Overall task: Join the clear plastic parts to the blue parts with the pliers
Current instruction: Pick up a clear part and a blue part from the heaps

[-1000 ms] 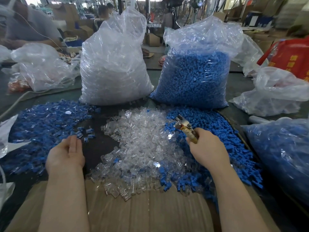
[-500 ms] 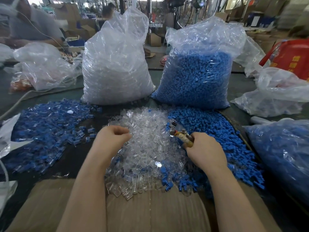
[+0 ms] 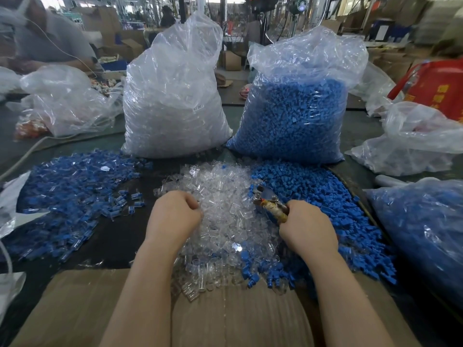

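Seemingly ribbed clear plastic parts [image 3: 225, 214], heaped.

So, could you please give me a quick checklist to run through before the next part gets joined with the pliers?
1. Pliers in hand: ok, the right hand grips the handles.
2. Plier jaws free of a part: cannot tell, the tip is blurred against the blue parts.
3. Clear part picked up: cannot tell, the left hand is curled on the clear pile, fingers hiding any part.
4. Blue part ready: not ok, none is visibly held in either hand.
5. Loose stock within reach: ok, both piles lie right by the hands.
6. Place for finished pieces: ok, the joined pile lies to the left.
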Available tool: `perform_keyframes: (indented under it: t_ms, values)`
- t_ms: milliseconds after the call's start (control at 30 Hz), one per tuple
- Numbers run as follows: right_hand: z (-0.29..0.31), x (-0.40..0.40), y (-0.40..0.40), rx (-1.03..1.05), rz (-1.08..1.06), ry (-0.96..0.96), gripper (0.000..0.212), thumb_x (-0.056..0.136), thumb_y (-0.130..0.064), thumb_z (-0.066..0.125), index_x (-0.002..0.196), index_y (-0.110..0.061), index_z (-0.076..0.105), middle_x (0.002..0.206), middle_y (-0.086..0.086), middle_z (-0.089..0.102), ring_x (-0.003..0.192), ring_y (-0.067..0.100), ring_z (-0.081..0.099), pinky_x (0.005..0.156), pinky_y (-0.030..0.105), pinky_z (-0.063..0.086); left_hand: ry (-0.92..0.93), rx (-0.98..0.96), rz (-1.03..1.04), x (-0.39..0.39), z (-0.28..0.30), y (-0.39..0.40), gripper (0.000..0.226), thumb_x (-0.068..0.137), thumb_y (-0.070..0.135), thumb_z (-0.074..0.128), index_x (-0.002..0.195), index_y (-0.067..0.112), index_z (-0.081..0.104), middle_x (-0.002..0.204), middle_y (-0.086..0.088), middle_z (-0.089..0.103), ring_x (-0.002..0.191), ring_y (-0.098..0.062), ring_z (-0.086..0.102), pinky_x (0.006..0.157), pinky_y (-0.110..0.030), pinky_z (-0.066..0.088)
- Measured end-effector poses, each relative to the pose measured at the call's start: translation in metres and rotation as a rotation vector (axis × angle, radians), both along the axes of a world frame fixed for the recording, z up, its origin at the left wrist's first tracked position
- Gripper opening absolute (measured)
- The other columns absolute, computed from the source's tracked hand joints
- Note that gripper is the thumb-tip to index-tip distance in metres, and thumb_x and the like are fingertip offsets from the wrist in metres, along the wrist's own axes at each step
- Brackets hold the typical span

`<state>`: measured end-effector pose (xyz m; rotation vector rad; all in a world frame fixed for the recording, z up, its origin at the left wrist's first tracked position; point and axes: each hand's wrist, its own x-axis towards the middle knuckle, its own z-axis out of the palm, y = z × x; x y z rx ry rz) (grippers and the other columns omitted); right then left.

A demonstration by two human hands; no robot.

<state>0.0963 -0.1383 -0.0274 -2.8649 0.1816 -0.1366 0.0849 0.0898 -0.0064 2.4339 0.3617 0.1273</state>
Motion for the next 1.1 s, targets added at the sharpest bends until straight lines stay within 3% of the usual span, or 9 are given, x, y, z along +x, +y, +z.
perform_keyframes:
  t_ms: [267, 400, 567, 633, 733, 800, 867, 1100]
  values:
    - [-0.001, 0.003, -0.005, 0.259, -0.061, -0.098, 0.015, 0.088, -0.034, 0.061, 0.088, -0.025, 0.049, 0.074, -0.007, 0.055, 0.064, 0.012, 0.050, 0.052, 0.030, 0.035, -0.058, 0.035, -0.008, 0.001, -0.001, -0.003, 0.016, 0.089, 0.029, 0.070, 0.076, 0.025, 0.061, 0.075, 0.008, 0.064, 0.071, -0.008, 0.059, 0.059, -0.027, 0.044]
    - [0.003, 0.004, -0.003, 0.405, -0.061, -0.132, 0.022, 0.088, -0.038, 0.065, 0.094, -0.026, 0.048, 0.078, -0.011, 0.053, 0.067, 0.008, 0.049, 0.054, 0.031, 0.035, -0.190, -0.011, 0.014, 0.002, 0.002, -0.007, 0.016, 0.091, 0.029, 0.066, 0.078, 0.025, 0.058, 0.077, 0.010, 0.062, 0.072, -0.007, 0.057, 0.058, -0.026, 0.041]
    - [0.010, 0.002, -0.001, 0.478, -0.050, -0.193, 0.025, 0.085, -0.048, 0.070, 0.079, -0.029, 0.054, 0.072, -0.009, 0.060, 0.067, 0.011, 0.055, 0.054, 0.030, 0.040, -0.241, -0.375, -0.005, -0.001, 0.008, -0.014, 0.008, 0.089, 0.026, 0.071, 0.086, 0.022, 0.065, 0.076, 0.005, 0.071, 0.069, -0.005, 0.071, 0.060, -0.024, 0.051]
    - [0.011, 0.002, -0.001, 0.543, -0.042, -0.185, 0.022, 0.084, -0.046, 0.071, 0.082, -0.027, 0.061, 0.074, -0.008, 0.062, 0.070, 0.013, 0.058, 0.060, 0.034, 0.047, -0.258, -0.526, -0.026, -0.002, 0.010, -0.018, 0.008, 0.087, 0.020, 0.074, 0.092, 0.020, 0.068, 0.076, 0.004, 0.074, 0.069, -0.004, 0.072, 0.064, -0.022, 0.052]
    - [0.011, 0.001, -0.002, 0.624, -0.002, -0.170, 0.015, 0.087, -0.039, 0.070, 0.089, -0.026, 0.066, 0.074, -0.011, 0.063, 0.068, 0.008, 0.058, 0.056, 0.029, 0.043, -0.233, -0.699, -0.073, -0.001, 0.012, -0.022, 0.016, 0.087, 0.012, 0.073, 0.102, 0.016, 0.069, 0.080, 0.003, 0.076, 0.075, -0.008, 0.073, 0.065, -0.018, 0.054]
    - [0.010, 0.001, -0.003, 0.686, 0.054, -0.167, 0.005, 0.091, -0.030, 0.068, 0.091, -0.026, 0.068, 0.069, -0.012, 0.064, 0.060, 0.002, 0.057, 0.049, 0.019, 0.038, -0.193, -0.777, -0.082, 0.000, 0.012, -0.026, 0.017, 0.089, 0.008, 0.070, 0.105, 0.012, 0.069, 0.084, -0.002, 0.077, 0.078, -0.011, 0.074, 0.068, -0.019, 0.056]
    - [0.010, 0.000, -0.002, 0.736, 0.110, -0.174, 0.008, 0.092, -0.021, 0.065, 0.088, -0.027, 0.068, 0.061, -0.016, 0.063, 0.049, -0.003, 0.053, 0.042, 0.013, 0.033, -0.170, -0.824, -0.087, 0.000, 0.012, -0.029, 0.013, 0.091, 0.004, 0.066, 0.103, 0.009, 0.070, 0.087, -0.005, 0.077, 0.080, -0.012, 0.074, 0.070, -0.021, 0.058]
    - [0.010, -0.001, 0.002, 0.816, 0.129, -0.271, 0.007, 0.087, -0.021, 0.071, 0.091, -0.024, 0.065, 0.070, -0.007, 0.063, 0.051, 0.001, 0.047, 0.052, 0.022, 0.036, -0.183, -0.954, -0.134, -0.001, 0.016, -0.038, 0.012, 0.088, 0.007, 0.069, 0.099, 0.007, 0.065, 0.088, -0.005, 0.077, 0.087, -0.016, 0.074, 0.076, -0.027, 0.058]
